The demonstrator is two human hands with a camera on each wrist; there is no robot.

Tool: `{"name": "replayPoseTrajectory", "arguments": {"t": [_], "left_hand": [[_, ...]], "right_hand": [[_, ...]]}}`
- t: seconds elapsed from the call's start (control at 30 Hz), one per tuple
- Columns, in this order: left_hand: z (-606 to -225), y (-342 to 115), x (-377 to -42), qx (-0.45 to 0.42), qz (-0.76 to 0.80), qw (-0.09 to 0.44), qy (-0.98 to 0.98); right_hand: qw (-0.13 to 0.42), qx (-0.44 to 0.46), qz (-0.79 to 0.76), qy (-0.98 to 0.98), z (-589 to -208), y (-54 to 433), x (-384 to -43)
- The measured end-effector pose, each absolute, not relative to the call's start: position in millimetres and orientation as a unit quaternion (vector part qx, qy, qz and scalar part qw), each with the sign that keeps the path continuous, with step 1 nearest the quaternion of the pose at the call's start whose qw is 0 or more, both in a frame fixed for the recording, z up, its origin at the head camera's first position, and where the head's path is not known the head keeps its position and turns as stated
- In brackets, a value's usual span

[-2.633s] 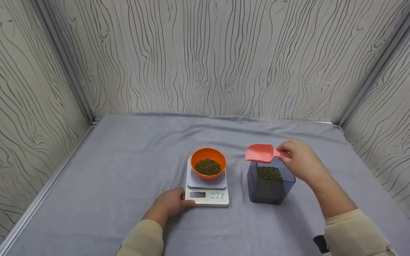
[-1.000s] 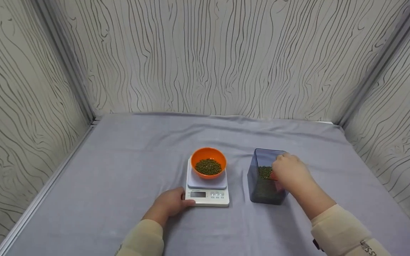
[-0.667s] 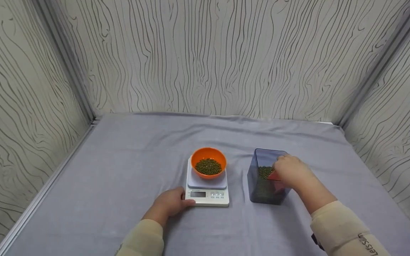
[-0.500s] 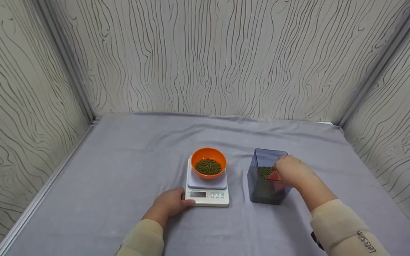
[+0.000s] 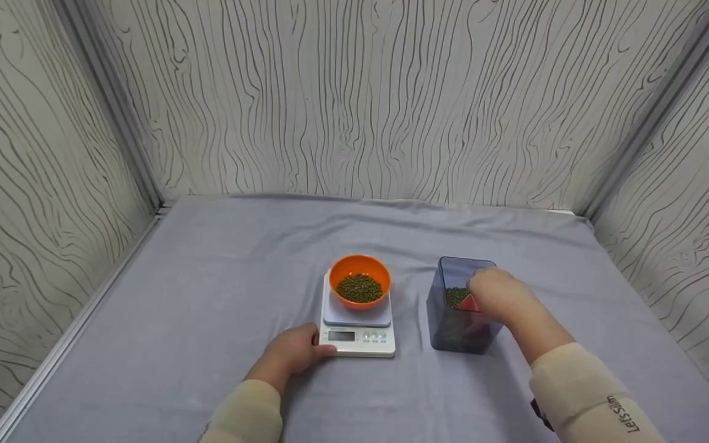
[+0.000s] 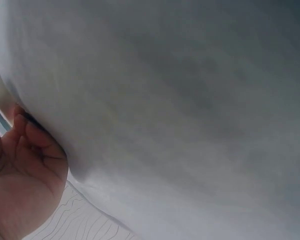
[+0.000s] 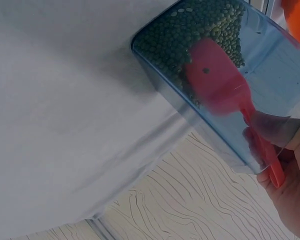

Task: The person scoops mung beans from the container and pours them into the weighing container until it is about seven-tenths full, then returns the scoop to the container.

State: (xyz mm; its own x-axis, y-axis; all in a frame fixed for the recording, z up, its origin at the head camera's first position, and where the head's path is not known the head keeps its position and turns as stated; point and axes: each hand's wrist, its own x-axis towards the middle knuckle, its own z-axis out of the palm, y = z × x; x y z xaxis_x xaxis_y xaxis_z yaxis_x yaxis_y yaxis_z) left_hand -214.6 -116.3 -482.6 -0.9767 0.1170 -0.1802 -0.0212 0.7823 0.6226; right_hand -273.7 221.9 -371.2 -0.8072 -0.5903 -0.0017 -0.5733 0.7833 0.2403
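Observation:
In the head view an orange bowl [image 5: 348,266] with green beans [image 5: 359,288] sits on a white digital kitchen scale [image 5: 364,349]. My left hand [image 5: 293,352] grips the scale's near left corner, thumb along its front edge; the left wrist view shows that hand [image 6: 27,175] with bent fingers, the scale mostly out of frame. To the right stands a bluish see-through container [image 5: 444,329] partly filled with green beans [image 5: 455,298]. My right hand [image 5: 502,296] reaches into it, pinching a pink scoop [image 7: 217,80] by its handle. The scoop's blade lies among the beans.
A grey cloth [image 5: 219,264] with some creases covers the table. Wood-patterned panels [image 5: 354,98] enclose the back and both sides, with metal posts at the corners. The bowl and the container stand a short gap apart.
The pink scoop, earlier held above the container, has gone down into the beans, and its blade has since turned and shifted slightly left. My left hand stays at the scale.

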Motion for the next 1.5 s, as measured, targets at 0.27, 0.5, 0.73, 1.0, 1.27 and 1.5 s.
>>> {"name": "replayPoseTrajectory", "arguments": {"t": [0.27, 0.5, 0.73, 1.0, 1.27, 1.5], "left_hand": [[-485.4, -116.0, -214.6, 0.036, 0.325, 0.096, 0.940], [-486.7, -116.7, -215.2, 0.041, 0.326, 0.093, 0.940], [-485.4, -116.6, -215.3, 0.036, 0.318, 0.103, 0.942], [-486.3, -117.2, -216.7, 0.036, 0.324, 0.104, 0.940], [-486.4, -118.4, -217.4, 0.029, 0.329, 0.114, 0.937], [-485.7, -117.0, -217.0, 0.027, 0.336, 0.116, 0.934]], "right_hand": [[0.008, 0.276, -0.076, -0.958, -373.1, 223.4, -276.7], [-0.006, 0.261, -0.013, -0.965, -378.0, 228.0, -281.6], [-0.014, 0.290, 0.024, -0.957, -378.9, 229.2, -281.9], [-0.060, 0.266, 0.041, -0.961, -377.2, 227.9, -285.4], [-0.020, 0.269, 0.083, -0.959, -383.8, 232.7, -287.4], [-0.001, 0.289, 0.100, -0.952, -385.7, 237.9, -287.9]]}}
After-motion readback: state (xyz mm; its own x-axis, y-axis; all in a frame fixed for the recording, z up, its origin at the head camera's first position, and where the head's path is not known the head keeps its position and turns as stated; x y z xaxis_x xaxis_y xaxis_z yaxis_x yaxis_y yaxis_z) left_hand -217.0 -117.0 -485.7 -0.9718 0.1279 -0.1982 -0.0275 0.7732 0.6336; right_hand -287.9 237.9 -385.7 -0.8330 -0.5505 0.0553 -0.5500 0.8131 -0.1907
